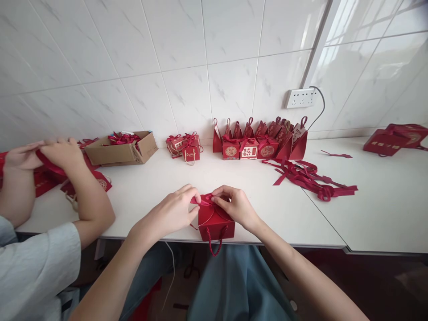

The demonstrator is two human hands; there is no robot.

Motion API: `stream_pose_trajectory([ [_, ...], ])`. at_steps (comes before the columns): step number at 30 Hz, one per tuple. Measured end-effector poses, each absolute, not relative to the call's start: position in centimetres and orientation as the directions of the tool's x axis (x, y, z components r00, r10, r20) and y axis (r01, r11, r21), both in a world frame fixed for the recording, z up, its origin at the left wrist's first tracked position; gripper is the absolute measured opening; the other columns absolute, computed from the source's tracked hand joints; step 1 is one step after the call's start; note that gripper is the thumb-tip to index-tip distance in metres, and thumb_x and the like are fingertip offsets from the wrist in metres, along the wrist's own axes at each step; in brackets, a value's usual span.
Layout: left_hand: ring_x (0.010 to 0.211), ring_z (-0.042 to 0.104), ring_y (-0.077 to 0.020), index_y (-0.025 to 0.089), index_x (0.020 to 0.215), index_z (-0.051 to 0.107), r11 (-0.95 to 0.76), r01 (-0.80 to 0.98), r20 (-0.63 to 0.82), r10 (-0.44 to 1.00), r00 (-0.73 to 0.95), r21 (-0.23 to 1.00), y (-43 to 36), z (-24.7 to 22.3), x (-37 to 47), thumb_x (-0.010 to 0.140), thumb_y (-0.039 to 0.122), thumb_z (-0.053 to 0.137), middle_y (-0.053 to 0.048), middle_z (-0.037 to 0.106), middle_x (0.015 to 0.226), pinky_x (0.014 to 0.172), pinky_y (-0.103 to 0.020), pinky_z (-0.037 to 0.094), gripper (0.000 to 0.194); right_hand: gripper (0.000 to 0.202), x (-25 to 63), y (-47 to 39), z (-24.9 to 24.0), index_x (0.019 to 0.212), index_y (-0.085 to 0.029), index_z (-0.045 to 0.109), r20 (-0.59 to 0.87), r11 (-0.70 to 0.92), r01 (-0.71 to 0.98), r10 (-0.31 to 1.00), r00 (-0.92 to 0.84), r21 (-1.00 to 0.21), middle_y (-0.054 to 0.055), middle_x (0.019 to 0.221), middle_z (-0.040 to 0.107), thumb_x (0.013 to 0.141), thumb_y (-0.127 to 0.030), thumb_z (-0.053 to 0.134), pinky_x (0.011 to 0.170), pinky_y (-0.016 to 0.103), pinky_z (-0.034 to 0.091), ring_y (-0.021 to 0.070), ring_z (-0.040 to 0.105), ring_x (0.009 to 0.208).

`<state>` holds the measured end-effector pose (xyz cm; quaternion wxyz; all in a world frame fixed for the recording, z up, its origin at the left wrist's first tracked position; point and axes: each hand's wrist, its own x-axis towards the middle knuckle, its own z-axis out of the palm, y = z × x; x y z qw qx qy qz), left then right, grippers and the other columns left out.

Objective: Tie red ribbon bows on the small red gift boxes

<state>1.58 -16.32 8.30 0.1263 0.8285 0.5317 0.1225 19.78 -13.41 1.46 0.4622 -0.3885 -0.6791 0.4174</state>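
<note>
Red box (216, 223) on white table (267, 214), at front edge, betw. hands | L hand (172, 211): red ribbon (207, 200) pinched at L side | R hand (239, 207): ribbon pinched nr. centre | step (judged): ribbon prob. being tied/adj. atop box | next move (judged): gentle, even tension req'd.

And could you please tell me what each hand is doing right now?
Left hand: pinching the glossy red ribbon.
Right hand: pinching that ribbon too, over the red cardboard box.
</note>
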Motion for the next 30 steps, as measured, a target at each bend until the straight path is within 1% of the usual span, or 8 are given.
stream_pose_trajectory([
  [4,0.069,0.055,-0.0148,0.022,0.082,0.053,-0.437,0.837,0.115,0.898,0.424,0.329,-15.9,8.3,1.6,0.082,0.016,0.041,0.000,0.057,0.087,0.065,-0.026,0.042,0.013,0.007,19.8,-13.4,1.4,0.079,-0.019,0.063,0.295,0.338,0.129,0.916,-0.271,-0.932,0.002,0.081,0.072,0.079,-0.023,0.057,0.068,0.028,0.050,0.0152,0.066,0.072],
  [7,0.078,0.056,-0.0160,0.021,0.081,0.057,-0.500,0.813,0.164,0.866,0.473,0.297,-15.9,8.5,1.6,0.086,0.024,0.043,-0.004,0.055,0.105,0.072,-0.029,0.043,0.015,0.007,19.8,-13.4,1.3,0.081,-0.019,0.063,0.298,0.339,0.120,0.916,-0.268,-0.933,0.002,0.082,0.073,0.078,-0.022,0.057,0.070,0.028,0.051,0.0157,0.067,0.075],
  [10,0.092,0.057,-0.0182,0.021,0.078,0.060,-0.553,0.763,0.144,0.830,0.539,0.334,-16.0,8.8,1.7,0.088,0.029,0.044,-0.004,0.050,0.120,0.080,-0.029,0.044,0.021,0.008,19.8,-13.3,1.2,0.083,-0.020,0.064,0.285,0.327,0.119,0.918,-0.274,-0.938,0.002,0.083,0.073,0.078,-0.022,0.057,0.072,0.029,0.051,0.0165,0.068,0.077],
  [13,0.086,0.057,-0.0174,0.022,0.083,0.062,-0.564,0.734,0.107,0.814,0.571,0.378,-16.0,9.2,2.1,0.089,0.028,0.040,-0.004,0.059,0.103,0.078,-0.028,0.044,0.024,0.009,19.8,-13.2,1.2,0.084,-0.020,0.065,0.275,0.320,0.121,0.917,-0.288,-0.940,0.002,0.083,0.073,0.078,-0.021,0.057,0.072,0.029,0.051,0.0169,0.068,0.077],
  [16,0.077,0.056,-0.0165,0.021,0.084,0.062,-0.558,0.746,0.115,0.822,0.558,0.364,-15.7,9.7,2.7,0.089,0.028,0.038,-0.003,0.060,0.089,0.071,-0.028,0.043,0.026,0.011,19.8,-13.2,1.2,0.083,-0.020,0.065,0.293,0.347,0.133,0.904,-0.312,-0.928,0.003,0.083,0.073,0.078,-0.019,0.055,0.071,0.029,0.050,0.0173,0.067,0.078],
  [22,0.070,0.053,-0.0145,0.020,0.080,0.061,-0.568,0.727,0.143,0.815,0.562,0.386,-14.7,9.7,3.5,0.089,0.025,0.037,-0.001,0.060,0.079,0.066,-0.026,0.039,0.025,0.014,20.0,-13.4,1.5,0.078,-0.020,0.065,0.319,0.393,0.153,0.876,-0.361,-0.907,0.001,0.081,0.072,0.079,-0.018,0.051,0.069,0.028,0.048,0.0165,0.065,0.074],
  [27,0.072,0.053,-0.0137,0.018,0.074,0.057,-0.595,0.693,0.199,0.798,0.569,0.408,-13.9,9.3,3.2,0.083,0.021,0.041,-0.004,0.057,0.092,0.068,-0.026,0.041,0.019,0.013,20.1,-13.4,1.5,0.079,-0.020,0.067,0.316,0.400,0.194,0.881,-0.353,-0.896,0.001,0.083,0.072,0.080,-0.021,0.053,0.070,0.028,0.046,0.0165,0.063,0.074],
  [30,0.066,0.049,-0.0126,0.018,0.069,0.052,-0.588,0.671,0.192,0.799,0.570,0.452,-13.9,9.2,2.8,0.080,0.019,0.044,-0.001,0.056,0.079,0.064,-0.025,0.039,0.014,0.013,20.1,-13.3,1.5,0.081,-0.020,0.067,0.308,0.388,0.199,0.888,-0.341,-0.900,0.003,0.086,0.072,0.080,-0.022,0.055,0.071,0.028,0.047,0.0173,0.064,0.077],
])
